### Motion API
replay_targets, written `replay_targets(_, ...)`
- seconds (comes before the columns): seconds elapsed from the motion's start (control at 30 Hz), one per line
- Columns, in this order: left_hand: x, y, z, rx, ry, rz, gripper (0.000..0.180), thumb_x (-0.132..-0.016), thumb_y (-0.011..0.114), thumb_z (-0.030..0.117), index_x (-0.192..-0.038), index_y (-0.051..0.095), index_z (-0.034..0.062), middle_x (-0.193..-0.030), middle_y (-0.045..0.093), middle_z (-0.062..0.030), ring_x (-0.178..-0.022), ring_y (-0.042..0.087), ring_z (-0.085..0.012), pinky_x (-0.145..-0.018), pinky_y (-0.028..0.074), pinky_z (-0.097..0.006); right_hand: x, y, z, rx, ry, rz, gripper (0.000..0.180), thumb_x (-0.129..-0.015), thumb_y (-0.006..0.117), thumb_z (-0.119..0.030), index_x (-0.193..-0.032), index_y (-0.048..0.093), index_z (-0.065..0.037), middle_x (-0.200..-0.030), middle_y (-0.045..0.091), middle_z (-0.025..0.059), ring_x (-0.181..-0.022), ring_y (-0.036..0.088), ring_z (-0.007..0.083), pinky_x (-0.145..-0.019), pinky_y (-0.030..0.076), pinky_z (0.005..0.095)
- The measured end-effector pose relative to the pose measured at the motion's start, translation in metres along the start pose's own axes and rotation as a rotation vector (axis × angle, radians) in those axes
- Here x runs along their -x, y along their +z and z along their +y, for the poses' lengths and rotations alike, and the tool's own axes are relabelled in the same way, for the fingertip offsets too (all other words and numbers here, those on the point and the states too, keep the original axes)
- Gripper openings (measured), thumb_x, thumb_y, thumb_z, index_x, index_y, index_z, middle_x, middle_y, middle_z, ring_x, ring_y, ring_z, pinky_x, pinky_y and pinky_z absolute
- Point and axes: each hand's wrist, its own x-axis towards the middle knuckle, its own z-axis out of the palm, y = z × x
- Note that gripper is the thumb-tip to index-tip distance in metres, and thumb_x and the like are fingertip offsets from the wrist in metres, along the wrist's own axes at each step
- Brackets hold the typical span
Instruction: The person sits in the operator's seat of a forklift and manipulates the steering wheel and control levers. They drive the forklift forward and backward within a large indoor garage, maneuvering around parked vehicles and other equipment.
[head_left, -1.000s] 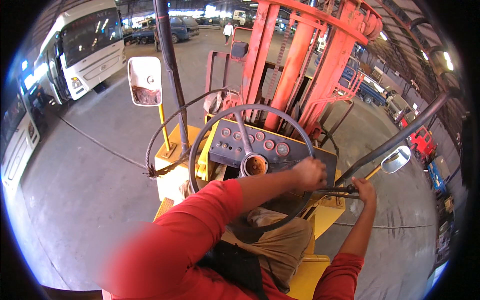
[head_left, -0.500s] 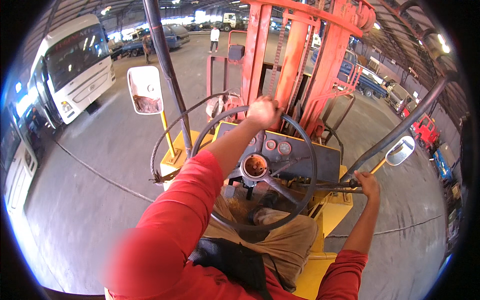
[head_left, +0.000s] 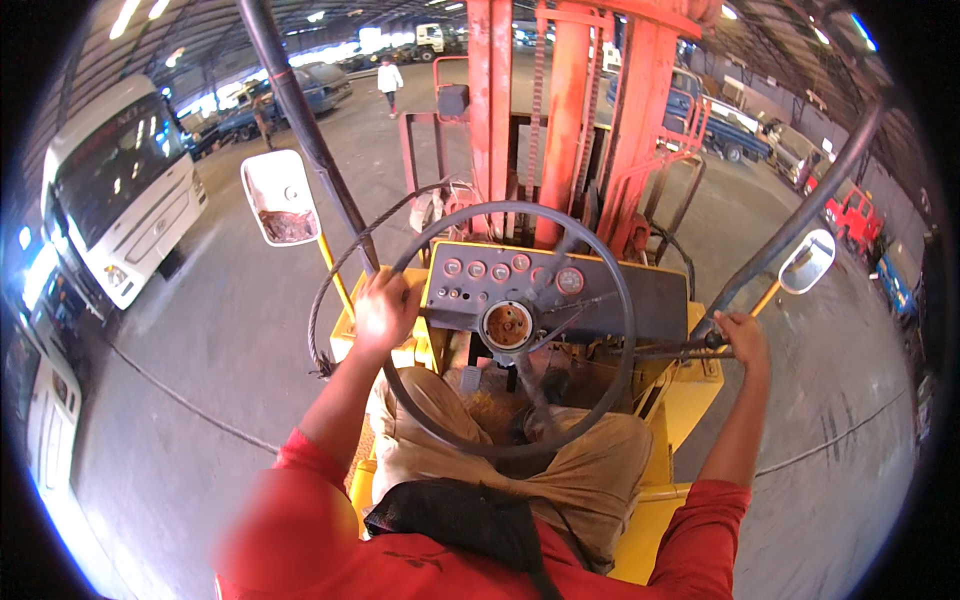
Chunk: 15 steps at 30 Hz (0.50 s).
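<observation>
My left hand (head_left: 388,310) is closed around the left side of the black steering wheel (head_left: 630,335), whose hub is open and rusty. At my right, beside the yellow bodywork, my right hand (head_left: 742,340) is closed at the end of a dark control lever (head_left: 680,352); a round black knob (head_left: 714,340) shows by its fingers. Behind the wheel stands a dark dashboard (head_left: 640,300) with several round gauges. A foot pedal (head_left: 471,377) is visible under the wheel, and a shoe is partly hidden in shadow there.
Ahead rises a red lift mast (head_left: 570,110) with chains. Mirrors flank me at left (head_left: 280,195) and right (head_left: 806,262). A white bus (head_left: 125,190) stands at left; a person in white (head_left: 389,85) is far ahead. Parked trucks line the right. A rope (head_left: 190,402) crosses the floor.
My left hand has gone from the top of the steering wheel to its left side. The wheel's spokes have turned. My right hand stays on the lever. The surroundings have shifted somewhat in view.
</observation>
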Motion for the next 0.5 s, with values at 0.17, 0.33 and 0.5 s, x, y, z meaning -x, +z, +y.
replay_targets(0.17, 0.094, -0.020, 0.086, 0.084, 0.018, -0.194, 0.031, -0.079, 0.084, 0.016, -0.067, 0.057, 0.0079, -0.075, 0.057, -0.0113, -0.069, 0.059, -0.0337, -0.063, 0.046, -0.050, -0.014, -0.016, 0.006, 0.018, 0.023, -0.017, 0.059, -0.093, 0.067, -0.064, -0.110, 0.083, -0.009, -0.097, 0.080, 0.0176, -0.095, 0.077, 0.0344, -0.085, 0.056, 0.0458)
replay_targets(0.33, 0.104, 0.004, 0.197, 0.411, 0.387, -0.390, 0.022, -0.081, 0.085, 0.022, -0.076, 0.065, 0.0121, -0.080, 0.059, -0.0059, -0.073, 0.062, -0.0273, -0.064, 0.052, -0.042, -0.040, -0.028, 0.018, -0.032, 0.008, -0.061, 0.062, -0.092, 0.067, -0.064, -0.110, 0.082, -0.007, -0.095, 0.080, 0.0156, -0.091, 0.077, 0.0325, -0.085, 0.056, 0.0456)
replay_targets(0.5, 0.063, 0.081, 0.267, 0.634, 0.705, -0.440, 0.028, -0.086, 0.081, 0.027, -0.075, 0.060, 0.0120, -0.083, 0.053, -0.0050, -0.079, 0.060, -0.0257, -0.064, 0.052, -0.042, -0.085, -0.017, 0.056, -0.066, -0.002, -0.075, 0.062, -0.093, 0.070, -0.063, -0.107, 0.081, -0.003, -0.091, 0.078, 0.0136, -0.085, 0.076, 0.0274, -0.080, 0.057, 0.0427)
